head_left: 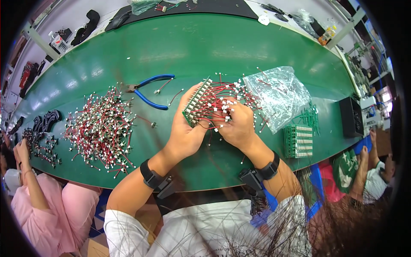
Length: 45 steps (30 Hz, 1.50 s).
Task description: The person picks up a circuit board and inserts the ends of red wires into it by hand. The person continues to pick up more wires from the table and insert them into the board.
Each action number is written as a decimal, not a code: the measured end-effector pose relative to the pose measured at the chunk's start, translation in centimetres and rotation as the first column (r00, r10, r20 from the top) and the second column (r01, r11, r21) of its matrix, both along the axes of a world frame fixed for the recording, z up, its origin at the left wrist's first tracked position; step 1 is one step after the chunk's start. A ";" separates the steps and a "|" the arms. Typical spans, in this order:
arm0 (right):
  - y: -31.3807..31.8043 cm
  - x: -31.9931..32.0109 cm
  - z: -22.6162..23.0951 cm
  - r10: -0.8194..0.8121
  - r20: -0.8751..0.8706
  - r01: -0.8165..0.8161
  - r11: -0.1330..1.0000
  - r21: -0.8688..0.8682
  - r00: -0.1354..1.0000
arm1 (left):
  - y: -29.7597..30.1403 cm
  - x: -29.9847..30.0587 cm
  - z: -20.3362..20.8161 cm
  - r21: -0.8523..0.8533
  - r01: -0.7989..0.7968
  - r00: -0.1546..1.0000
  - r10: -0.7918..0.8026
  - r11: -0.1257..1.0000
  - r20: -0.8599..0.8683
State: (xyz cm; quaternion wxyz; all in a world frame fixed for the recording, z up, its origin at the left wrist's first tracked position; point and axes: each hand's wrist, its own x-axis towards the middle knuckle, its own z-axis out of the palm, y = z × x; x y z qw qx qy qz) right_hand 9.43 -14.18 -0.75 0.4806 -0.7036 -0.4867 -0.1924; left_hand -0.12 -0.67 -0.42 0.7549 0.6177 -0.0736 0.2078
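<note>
In front of me my left hand [182, 135] holds a green circuit board panel [195, 103] tilted up by its edges. White connectors line the panel, and red wire leads [220, 91] with white plugs fan out from it to the right. My right hand [239, 124] is closed among these leads beside the panel. Its fingertips are partly hidden by the wires, so exactly what they pinch is hard to see. To the left lies a large heap of loose wire leads [100, 128]. Behind the heap rest blue-handled cutting pliers [150, 101], jaws pointing left.
A clear plastic bag [280, 94] lies right of my hands. Near it are stacked circuit boards [298, 141], thin green strips [312, 118] and a black box [351, 116]. Another person's hand [22, 150] is at black parts [45, 147] on the far left; someone else sits far right.
</note>
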 end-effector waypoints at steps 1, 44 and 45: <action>0.1 -0.1 0.1 0.001 0.000 -0.001 1.000 0.000 1.000 | 0.1 0.0 0.0 0.000 -0.001 1.000 0.001 1.000 0.000; 0.0 -0.2 0.9 0.091 -0.345 -0.133 0.986 -0.101 0.934 | 3.1 1.7 -1.2 -0.079 -0.301 0.950 0.292 0.950 -0.108; 0.0 -0.2 1.0 0.094 -0.342 -0.136 0.986 -0.100 0.935 | 3.1 1.7 -1.4 -0.071 -0.299 0.952 0.292 0.952 -0.095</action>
